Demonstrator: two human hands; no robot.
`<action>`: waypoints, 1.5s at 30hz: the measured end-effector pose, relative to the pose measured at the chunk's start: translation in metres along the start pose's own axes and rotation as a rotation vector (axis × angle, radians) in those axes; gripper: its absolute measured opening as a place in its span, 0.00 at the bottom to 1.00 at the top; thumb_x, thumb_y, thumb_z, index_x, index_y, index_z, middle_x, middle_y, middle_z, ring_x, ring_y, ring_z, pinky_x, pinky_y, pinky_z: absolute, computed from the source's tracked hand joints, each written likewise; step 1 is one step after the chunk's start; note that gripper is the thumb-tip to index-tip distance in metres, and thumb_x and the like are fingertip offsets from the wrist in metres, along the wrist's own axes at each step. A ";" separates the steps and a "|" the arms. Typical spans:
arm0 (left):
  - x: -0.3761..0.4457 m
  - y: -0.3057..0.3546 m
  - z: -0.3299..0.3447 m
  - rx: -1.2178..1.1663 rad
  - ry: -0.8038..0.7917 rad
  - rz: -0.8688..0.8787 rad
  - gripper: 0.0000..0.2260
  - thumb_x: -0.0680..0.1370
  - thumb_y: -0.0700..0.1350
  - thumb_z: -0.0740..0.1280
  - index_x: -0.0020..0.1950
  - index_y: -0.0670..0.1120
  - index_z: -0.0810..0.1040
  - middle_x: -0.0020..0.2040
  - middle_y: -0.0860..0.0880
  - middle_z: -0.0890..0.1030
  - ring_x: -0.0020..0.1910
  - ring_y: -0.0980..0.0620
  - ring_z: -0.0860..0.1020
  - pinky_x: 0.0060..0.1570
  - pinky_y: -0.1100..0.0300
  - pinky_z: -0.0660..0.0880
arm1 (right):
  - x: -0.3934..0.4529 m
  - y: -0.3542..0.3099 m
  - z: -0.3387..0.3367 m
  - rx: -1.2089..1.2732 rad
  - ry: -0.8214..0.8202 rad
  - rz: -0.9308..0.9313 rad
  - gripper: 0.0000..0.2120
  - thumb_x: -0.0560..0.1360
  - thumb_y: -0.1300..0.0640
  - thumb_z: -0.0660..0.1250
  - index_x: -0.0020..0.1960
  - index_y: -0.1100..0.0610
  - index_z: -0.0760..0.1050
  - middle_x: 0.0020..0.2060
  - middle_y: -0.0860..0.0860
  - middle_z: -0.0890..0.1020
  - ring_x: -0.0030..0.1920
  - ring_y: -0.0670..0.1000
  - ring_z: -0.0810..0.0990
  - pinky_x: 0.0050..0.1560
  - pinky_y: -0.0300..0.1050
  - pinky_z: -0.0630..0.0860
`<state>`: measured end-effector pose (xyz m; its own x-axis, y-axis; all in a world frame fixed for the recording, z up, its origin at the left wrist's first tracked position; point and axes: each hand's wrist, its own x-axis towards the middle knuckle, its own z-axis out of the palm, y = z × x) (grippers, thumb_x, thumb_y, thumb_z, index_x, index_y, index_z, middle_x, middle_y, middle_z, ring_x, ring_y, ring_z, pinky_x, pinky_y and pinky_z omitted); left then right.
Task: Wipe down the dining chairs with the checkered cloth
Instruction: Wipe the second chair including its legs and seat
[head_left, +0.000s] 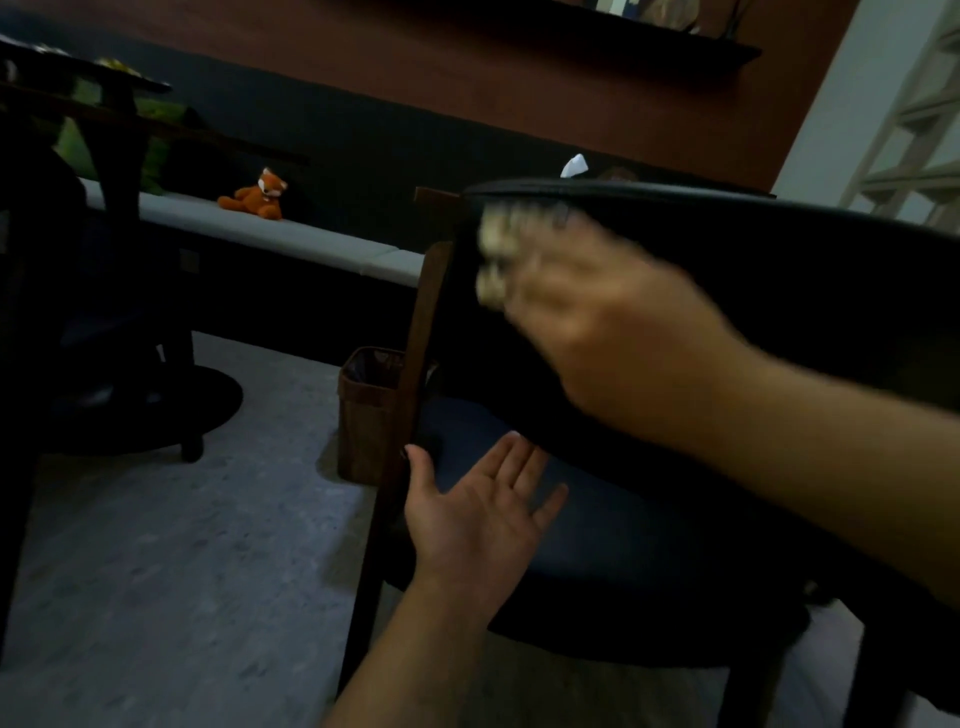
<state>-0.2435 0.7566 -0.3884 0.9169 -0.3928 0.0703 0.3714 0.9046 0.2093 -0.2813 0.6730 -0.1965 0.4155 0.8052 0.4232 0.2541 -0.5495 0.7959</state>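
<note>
Head view: our right hand (597, 322) holds the blurry cloth (493, 249) against the chair (727, 249) back, near its top. Below it, our left hand (478, 514) is flat open, holding nothing, by the seat (649, 545).

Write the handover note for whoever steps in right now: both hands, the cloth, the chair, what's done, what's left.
Right hand: blurred, holds the bunched checkered cloth against the inner face of the dark curved backrest of the wooden-framed dining chair, near its left end.
Left hand: open, palm up, holding nothing, over the front left of the chair's dark padded seat.
Done: cannot tell how much of the backrest has been wiped.
Left: finish the backrest, then probably the seat and wooden frame, then any other chairs.
</note>
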 end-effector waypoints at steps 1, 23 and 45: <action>-0.001 0.000 0.000 0.004 0.003 0.003 0.45 0.70 0.75 0.54 0.70 0.38 0.69 0.67 0.39 0.76 0.67 0.42 0.74 0.70 0.37 0.62 | 0.008 0.014 -0.005 -0.008 0.094 0.056 0.18 0.78 0.64 0.53 0.61 0.65 0.77 0.62 0.63 0.77 0.67 0.63 0.71 0.70 0.57 0.61; 0.013 -0.020 -0.016 -0.014 -0.405 -0.145 0.41 0.75 0.73 0.53 0.77 0.45 0.64 0.72 0.39 0.71 0.70 0.38 0.70 0.68 0.38 0.66 | -0.051 -0.049 0.040 0.052 -0.019 -0.154 0.12 0.76 0.64 0.61 0.51 0.64 0.83 0.53 0.58 0.83 0.63 0.59 0.77 0.63 0.54 0.73; 0.006 -0.026 0.007 0.032 -0.294 -0.173 0.41 0.70 0.74 0.60 0.74 0.48 0.68 0.70 0.43 0.74 0.70 0.42 0.71 0.66 0.32 0.63 | -0.050 0.007 -0.007 0.184 0.403 0.070 0.11 0.77 0.67 0.61 0.48 0.64 0.83 0.54 0.60 0.82 0.62 0.62 0.76 0.66 0.57 0.70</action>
<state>-0.2489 0.7294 -0.3863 0.7577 -0.5753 0.3081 0.5091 0.8164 0.2724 -0.3063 0.6300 -0.2093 0.0732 0.7674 0.6370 0.4042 -0.6068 0.6845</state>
